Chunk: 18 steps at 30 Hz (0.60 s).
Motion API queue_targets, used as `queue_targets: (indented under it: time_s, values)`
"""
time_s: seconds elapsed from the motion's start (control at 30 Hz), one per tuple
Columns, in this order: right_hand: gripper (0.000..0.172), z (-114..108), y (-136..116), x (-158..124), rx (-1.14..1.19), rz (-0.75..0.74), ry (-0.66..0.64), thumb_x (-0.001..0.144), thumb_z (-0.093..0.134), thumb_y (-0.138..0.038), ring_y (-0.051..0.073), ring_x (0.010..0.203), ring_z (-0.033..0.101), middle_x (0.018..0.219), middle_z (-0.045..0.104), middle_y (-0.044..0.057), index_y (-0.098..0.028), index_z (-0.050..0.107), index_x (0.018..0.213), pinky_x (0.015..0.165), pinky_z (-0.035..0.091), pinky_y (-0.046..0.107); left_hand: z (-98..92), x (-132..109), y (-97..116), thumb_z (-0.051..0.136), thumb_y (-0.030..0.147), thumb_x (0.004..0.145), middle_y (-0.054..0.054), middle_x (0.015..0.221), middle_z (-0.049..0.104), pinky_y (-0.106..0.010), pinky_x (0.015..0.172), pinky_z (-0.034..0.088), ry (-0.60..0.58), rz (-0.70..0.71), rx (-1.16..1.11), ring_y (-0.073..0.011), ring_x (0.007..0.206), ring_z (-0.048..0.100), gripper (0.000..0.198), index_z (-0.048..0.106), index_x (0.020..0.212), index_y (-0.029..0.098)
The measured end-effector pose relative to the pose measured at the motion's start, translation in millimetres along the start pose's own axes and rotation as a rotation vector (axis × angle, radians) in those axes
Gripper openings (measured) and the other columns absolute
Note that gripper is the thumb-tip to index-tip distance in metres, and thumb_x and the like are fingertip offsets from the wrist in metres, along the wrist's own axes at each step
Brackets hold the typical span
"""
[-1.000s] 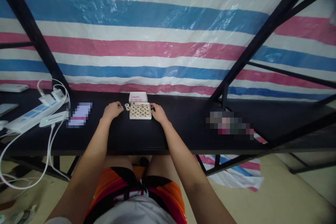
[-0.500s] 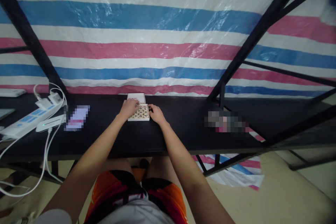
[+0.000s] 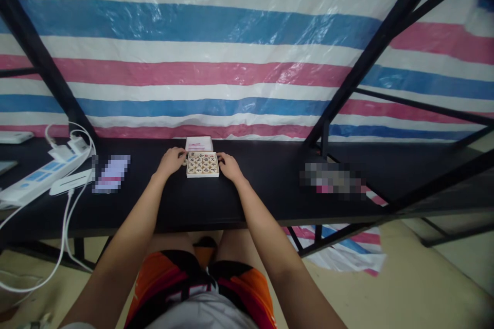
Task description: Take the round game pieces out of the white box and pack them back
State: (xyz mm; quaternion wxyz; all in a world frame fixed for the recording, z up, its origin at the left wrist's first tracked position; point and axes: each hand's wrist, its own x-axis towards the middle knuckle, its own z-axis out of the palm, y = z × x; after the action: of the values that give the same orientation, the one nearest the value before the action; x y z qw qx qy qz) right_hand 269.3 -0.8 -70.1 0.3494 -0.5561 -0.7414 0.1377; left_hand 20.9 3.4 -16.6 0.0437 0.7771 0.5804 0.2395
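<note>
Closely, left hand point(image 3: 171, 163) and right hand point(image 3: 230, 167) flank a box point(image 3: 203, 175) of pieces point(image 3: 206, 165).

sheeting point(image 3: 216, 74) — glossy, wrinkled plastic, tabletop point(image 3: 274, 185) — matt

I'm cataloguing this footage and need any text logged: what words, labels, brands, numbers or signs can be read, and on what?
None can be read with certainty.
Dark characters on the round pieces: too small.
Pink print on the white box lid: too small and blurred.
White marks on the shorts: unclear whether letters or pattern.
</note>
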Motion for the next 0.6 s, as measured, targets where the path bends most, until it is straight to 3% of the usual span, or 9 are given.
queue_targets:
  time_s: [0.13,0.33,0.6]
  values:
    - [0.042,0,3,0,0.078,0.036,0.028,0.075,0.045,-0.005,0.017,0.089,0.059,0.095,0.066,0.003,-0.021,0.06,0.111,0.088,0.045,0.031,3.9,-11,-23,0.051,0.025,0.08,-0.006,0.107,0.07,-0.03,0.091,0.045,-0.092,-0.024,-0.103,-0.0216,0.1,0.062,0.028,0.07,0.1,0.02]
    - [0.041,1,6,-1,0.125,0.063,0.049,0.074,0.046,-0.007,0.015,0.085,0.06,0.091,0.066,0.002,-0.023,0.061,0.109,0.087,0.046,0.031,8.2,-15,-17,0.057,0.03,0.078,-0.007,0.107,0.069,-0.032,0.092,0.045,-0.077,-0.055,-0.09,-0.0227,0.1,0.062,0.029,0.069,0.103,0.022]
    - [0.039,0,6,-1,0.121,0.084,0.044,0.075,0.048,-0.008,0.015,0.085,0.06,0.092,0.066,0.002,-0.022,0.061,0.109,0.086,0.046,0.03,1.8,-15,-18,0.062,0.037,0.072,-0.006,0.112,0.068,-0.031,0.088,0.045,-0.171,-0.056,-0.024,-0.0246,0.104,0.06,0.032,0.068,0.101,0.024]
